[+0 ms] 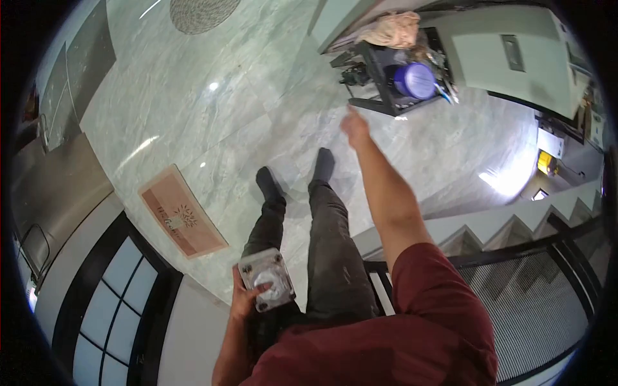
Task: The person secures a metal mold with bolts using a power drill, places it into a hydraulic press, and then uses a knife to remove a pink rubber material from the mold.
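Observation:
In my left hand (244,297) is a square, whitish see-through block (266,273) with dark round fittings at its corners and a pale rounded part in the middle. My thumb lies across its face and the fingers wrap its side, close to my lap. My right hand (355,128) is stretched forward, slightly blurred, with a finger extended and nothing visible in it. Just beyond it stands a dark shelf cart (376,80) that holds a blue-lidded tub (415,81); I see no contact between hand and cart.
A peach cloth (394,31) lies on the cart, near a pale green cabinet (515,51). At left, a brown mat (182,213) lies on the marble-like floor, by a black-framed glass door (116,302). A railing (521,289) and stairs (515,231) run along the right.

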`<state>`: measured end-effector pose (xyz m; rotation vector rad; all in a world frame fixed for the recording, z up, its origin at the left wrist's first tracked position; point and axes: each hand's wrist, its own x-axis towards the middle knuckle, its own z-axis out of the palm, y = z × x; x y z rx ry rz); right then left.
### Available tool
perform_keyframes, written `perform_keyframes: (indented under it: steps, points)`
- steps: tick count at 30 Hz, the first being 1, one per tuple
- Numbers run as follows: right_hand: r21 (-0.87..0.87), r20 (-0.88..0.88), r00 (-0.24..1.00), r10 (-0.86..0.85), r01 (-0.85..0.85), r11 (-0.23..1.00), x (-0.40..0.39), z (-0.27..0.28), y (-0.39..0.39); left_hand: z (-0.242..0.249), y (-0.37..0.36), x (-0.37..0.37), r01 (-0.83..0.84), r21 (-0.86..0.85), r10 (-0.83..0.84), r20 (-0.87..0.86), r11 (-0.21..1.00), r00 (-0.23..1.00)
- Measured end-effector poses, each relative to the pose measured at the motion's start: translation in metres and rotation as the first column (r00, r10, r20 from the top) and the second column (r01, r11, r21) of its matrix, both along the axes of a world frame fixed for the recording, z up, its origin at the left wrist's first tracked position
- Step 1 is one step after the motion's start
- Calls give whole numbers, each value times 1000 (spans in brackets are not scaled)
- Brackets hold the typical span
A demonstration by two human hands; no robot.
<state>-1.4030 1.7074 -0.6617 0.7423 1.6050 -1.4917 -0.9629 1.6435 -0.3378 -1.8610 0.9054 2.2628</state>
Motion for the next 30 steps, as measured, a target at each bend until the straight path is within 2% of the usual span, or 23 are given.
perform_keyframes:
  steps: [1, 2, 3, 4, 5, 7, 8, 10, 11, 13, 14, 15, 16, 17, 18, 19, 21, 22, 23, 24, 25, 26, 30]
  points:
    - [49, -150, 987, -63, 71, 996, -24, -36, -18, 1, 0, 1, -19, 0, 19, 29, 1000, 999]
    - [330, -321, 947, 1, 111, 937, -47, -46, -42, 4, -1, -4, -22, -12, 22, 39, 1000, 999]
    - [610, -338, 941, -30, 243, 754, -78, -102, -50, 9, -3, -11, -80, -13, 80, 44, 997, 996]
    - [644, -373, 926, 57, 214, 735, -102, -110, -52, 7, -4, -11, -134, -15, 135, 47, 991, 990]
    - [676, -404, 904, 140, 192, 711, -125, -107, -54, 1, -1, 1, -72, -66, 77, 85, 995, 993]
    - [635, -455, 868, 196, 162, 755, -151, -117, -59, -4, -1, 8, -60, -106, 76, 153, 992, 985]
    - [630, -445, 877, 183, 160, 760, -152, -116, -67, -7, 3, 15, -55, -138, 77, 159, 989, 984]
    - [504, -296, 955, -33, 186, 843, -152, -120, -64, -13, 4, 22, -60, -143, 89, 203, 988, 975]
    - [517, -286, 958, -33, 184, 836, -132, -119, -53, -6, 9, 26, -76, -134, 105, 230, 988, 968]
    - [690, -81, 963, 256, -131, 712, -114, -123, -51, -7, 10, 22, -106, -133, 128, 169, 985, 977]
    - [750, -37, 942, 333, -194, 633, -84, -92, -59, -5, 12, 25, -104, -122, 124, 169, 987, 978]
    - [667, -399, 851, 342, 14, 745, -48, -179, -36, -1, 11, 24, -100, -113, 118, 164, 988, 979]
    - [597, -422, 820, 387, -71, 799, -9, -112, -39, 7, 10, 19, -85, -117, 102, 142, 989, 985]
    - [587, -297, 851, 433, -195, 786, 23, -41, -47, 14, 9, 11, -100, -109, 112, 101, 989, 989]
    - [613, -222, 827, 516, -292, 734, 49, -26, -41, 25, 8, 6, -116, -103, 123, 64, 988, 990]
    - [508, -315, 797, 515, -317, 801, 75, 2, -33, 38, 6, 4, -97, -116, 103, 47, 989, 994]
    - [438, -247, 698, 672, -538, 720, 103, 91, -22, 64, 2, 6, -33, -182, 39, 27, 983, 999]
    - [377, -283, 647, 708, -603, 703, 114, 137, -12, 75, -1, 8, -68, -181, 60, -50, 981, 997]
    - [418, -306, 547, 779, -658, 626, 121, 192, -5, 89, -5, 8, -58, -195, 42, -82, 979, 996]
    - [347, -323, 498, 805, -729, 590, 127, 243, 4, 102, -12, 11, -17, -240, 5, -50, 971, 999]
    - [220, -296, 543, 786, -762, 609, 127, 334, 5, 114, -20, 19, 20, -280, -25, -17, 960, 1000]
    - [290, -424, 438, 793, -763, 577, 135, 388, 15, 113, -29, 34, 57, -322, -78, -52, 945, 996]
    - [201, -700, 221, 679, -852, 484, 114, 611, 61, 139, -48, 29, 34, -440, -95, -119, 898, 988]
